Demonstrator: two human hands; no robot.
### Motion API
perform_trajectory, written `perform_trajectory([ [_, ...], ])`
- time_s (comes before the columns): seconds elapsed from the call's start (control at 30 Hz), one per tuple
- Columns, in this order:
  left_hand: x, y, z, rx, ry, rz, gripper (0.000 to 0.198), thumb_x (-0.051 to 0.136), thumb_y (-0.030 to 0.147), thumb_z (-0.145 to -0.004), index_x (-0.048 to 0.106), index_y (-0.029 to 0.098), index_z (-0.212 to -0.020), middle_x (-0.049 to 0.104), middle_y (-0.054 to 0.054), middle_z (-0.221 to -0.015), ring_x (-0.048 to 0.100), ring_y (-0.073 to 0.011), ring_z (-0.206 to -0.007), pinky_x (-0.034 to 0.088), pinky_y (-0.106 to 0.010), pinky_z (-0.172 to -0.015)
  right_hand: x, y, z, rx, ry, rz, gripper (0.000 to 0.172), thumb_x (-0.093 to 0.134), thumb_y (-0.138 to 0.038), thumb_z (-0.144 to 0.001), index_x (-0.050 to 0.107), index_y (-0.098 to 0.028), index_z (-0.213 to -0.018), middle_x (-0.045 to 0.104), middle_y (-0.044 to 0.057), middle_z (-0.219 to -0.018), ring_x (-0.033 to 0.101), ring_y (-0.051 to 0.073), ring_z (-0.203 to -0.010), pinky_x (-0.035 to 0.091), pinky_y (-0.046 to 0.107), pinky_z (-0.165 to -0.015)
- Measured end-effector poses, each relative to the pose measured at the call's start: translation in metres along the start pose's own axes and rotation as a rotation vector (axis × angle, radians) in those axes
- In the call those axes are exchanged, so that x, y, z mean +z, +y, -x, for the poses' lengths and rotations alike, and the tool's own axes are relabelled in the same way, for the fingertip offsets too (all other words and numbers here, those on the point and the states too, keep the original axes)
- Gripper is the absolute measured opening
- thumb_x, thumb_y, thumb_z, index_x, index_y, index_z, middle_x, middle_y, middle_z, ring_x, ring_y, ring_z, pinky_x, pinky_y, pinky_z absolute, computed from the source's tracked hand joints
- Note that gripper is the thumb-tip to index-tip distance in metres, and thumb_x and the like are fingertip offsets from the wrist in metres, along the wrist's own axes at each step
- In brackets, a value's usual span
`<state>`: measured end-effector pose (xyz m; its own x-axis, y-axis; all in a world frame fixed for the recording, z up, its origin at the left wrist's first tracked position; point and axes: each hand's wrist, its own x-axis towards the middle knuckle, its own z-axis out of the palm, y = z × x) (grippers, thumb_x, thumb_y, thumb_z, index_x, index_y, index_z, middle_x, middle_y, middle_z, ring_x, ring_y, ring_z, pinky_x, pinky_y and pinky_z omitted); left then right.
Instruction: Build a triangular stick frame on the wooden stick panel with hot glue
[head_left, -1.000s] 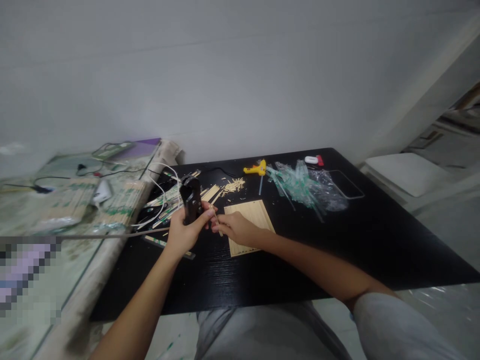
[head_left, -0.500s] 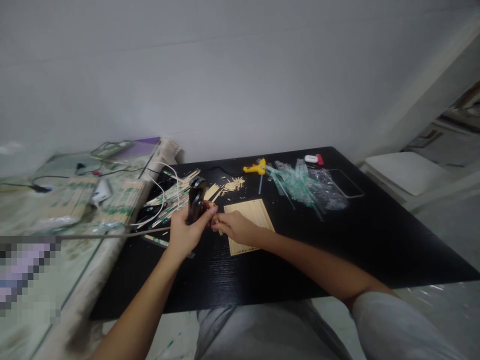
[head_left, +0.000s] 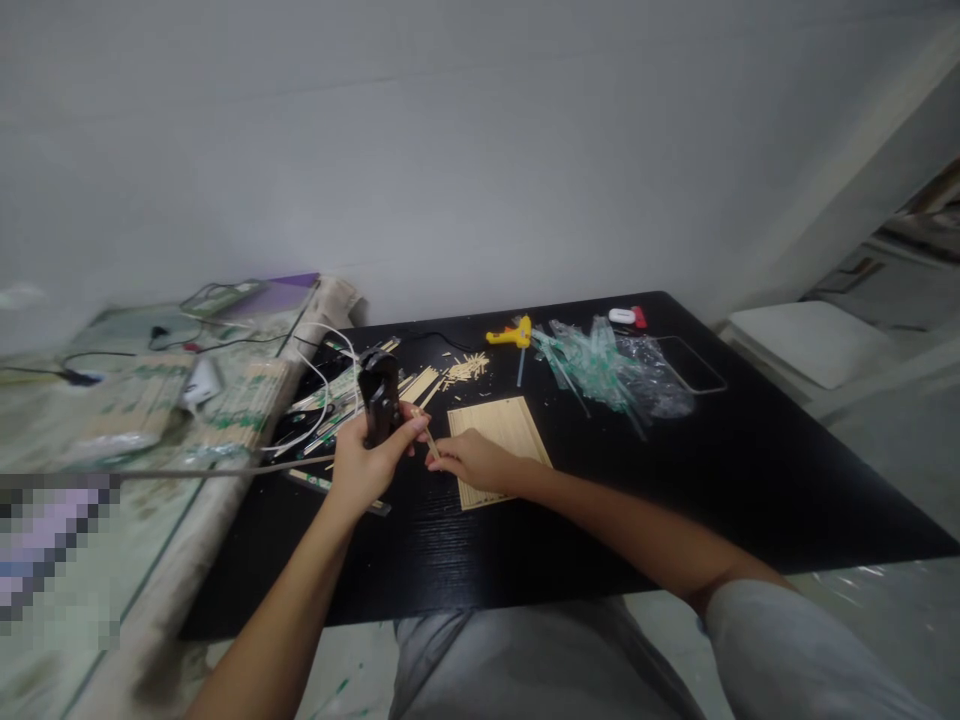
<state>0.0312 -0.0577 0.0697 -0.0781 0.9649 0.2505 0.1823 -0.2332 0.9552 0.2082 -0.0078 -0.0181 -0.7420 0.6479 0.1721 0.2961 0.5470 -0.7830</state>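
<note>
My left hand (head_left: 367,460) is closed around a black hand tool (head_left: 380,395) held upright; I cannot make out its kind. Between my left thumb and fingertips is the upper end of a short wooden stick (head_left: 430,441). My right hand (head_left: 472,460) pinches the lower end of that same stick. Under my right hand and wrist lies a flat panel of light wooden sticks (head_left: 499,420), partly covered by them. A pile of short cut stick pieces (head_left: 466,370) sits just beyond my hands.
A yellow glue gun (head_left: 510,332) and torn clear-green wrappers (head_left: 592,365) lie at the back of the black table (head_left: 675,470). Long sticks (head_left: 345,390) and a white cable (head_left: 328,385) are at its left. Bundled sticks (head_left: 240,400) rest on the neighbouring glass surface.
My left hand and the black tool have shifted slightly left, and the tool is tilted differently. More of the short stick shows between my hands. My right hand has barely moved.
</note>
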Motion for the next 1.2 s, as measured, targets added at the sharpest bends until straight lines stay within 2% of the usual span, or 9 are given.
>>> perform_trajectory([
  [0.37, -0.004, -0.004, 0.001, -0.006, -0.009, -0.032, 0.026, 0.081, 0.039, -0.082, 0.071, 0.016, -0.088, 0.075, -0.006, -0.081, 0.066, -0.0165, -0.062, 0.054, -0.026, -0.053, -0.003, -0.004, 0.0, 0.034, -0.003, 0.017, 0.011, 0.067, -0.022, -0.098, 0.075, -0.015, -0.101, 0.08, 0.007, -0.093, 0.071, 0.017, -0.08, 0.048, 0.026, -0.076],
  [0.53, -0.004, -0.006, 0.002, -0.012, 0.002, 0.009, 0.025, 0.082, 0.038, -0.081, 0.072, 0.016, -0.088, 0.076, -0.007, -0.085, 0.068, -0.0173, -0.064, 0.054, -0.026, -0.052, -0.015, -0.016, -0.003, -0.004, 0.0, 0.033, 0.013, 0.075, -0.028, -0.093, 0.071, -0.015, -0.092, 0.072, 0.002, -0.082, 0.062, 0.014, -0.07, 0.043, 0.024, -0.069],
  [0.63, -0.004, -0.005, 0.002, -0.005, -0.013, 0.009, 0.025, 0.081, 0.038, -0.082, 0.072, 0.016, -0.088, 0.075, -0.006, -0.08, 0.068, -0.0166, -0.064, 0.054, -0.025, -0.054, -0.025, -0.029, -0.006, -0.058, 0.058, -0.013, 0.016, 0.075, -0.03, -0.093, 0.07, -0.015, -0.094, 0.067, -0.001, -0.077, 0.057, 0.013, -0.068, 0.042, 0.024, -0.068],
  [0.77, -0.004, 0.0, 0.002, -0.006, -0.024, -0.014, 0.026, 0.081, 0.04, -0.082, 0.072, 0.016, -0.086, 0.073, -0.005, -0.074, 0.066, -0.0157, -0.061, 0.054, -0.025, -0.054, -0.037, -0.04, -0.007, -0.062, 0.077, -0.062, 0.007, 0.074, -0.023, -0.093, 0.07, -0.017, -0.092, 0.066, -0.001, -0.078, 0.059, 0.013, -0.072, 0.044, 0.023, -0.07],
  [0.87, -0.002, 0.001, 0.002, -0.01, -0.01, 0.003, 0.027, 0.082, 0.04, -0.081, 0.071, 0.016, -0.085, 0.073, -0.005, -0.075, 0.067, -0.0167, -0.061, 0.054, -0.025, -0.052, -0.039, -0.037, -0.007, -0.056, 0.059, 0.02, 0.008, 0.077, -0.02, -0.091, 0.071, -0.016, -0.087, 0.065, 0.001, -0.079, 0.06, 0.014, -0.073, 0.043, 0.024, -0.071],
  [1.07, 0.0, -0.002, 0.001, 0.004, -0.033, 0.013, 0.024, 0.079, 0.038, -0.083, 0.069, 0.016, -0.087, 0.073, -0.004, -0.076, 0.066, -0.0154, -0.062, 0.054, -0.024, -0.054, -0.032, -0.026, -0.007, -0.069, -0.01, 0.095, 0.022, 0.071, -0.021, -0.096, 0.068, -0.014, -0.075, 0.063, 0.001, -0.075, 0.055, 0.014, -0.069, 0.04, 0.024, -0.068],
  [1.2, 0.0, -0.003, 0.0, 0.03, -0.064, -0.04, 0.022, 0.075, 0.036, -0.087, 0.068, 0.015, -0.086, 0.072, -0.003, -0.074, 0.063, -0.0124, -0.059, 0.055, -0.023, -0.057, -0.029, -0.023, -0.006, -0.117, 0.015, 0.075, 0.02, 0.066, -0.02, -0.1, 0.07, -0.014, -0.08, 0.068, 0.005, -0.088, 0.063, 0.017, -0.084, 0.046, 0.026, -0.08],
])
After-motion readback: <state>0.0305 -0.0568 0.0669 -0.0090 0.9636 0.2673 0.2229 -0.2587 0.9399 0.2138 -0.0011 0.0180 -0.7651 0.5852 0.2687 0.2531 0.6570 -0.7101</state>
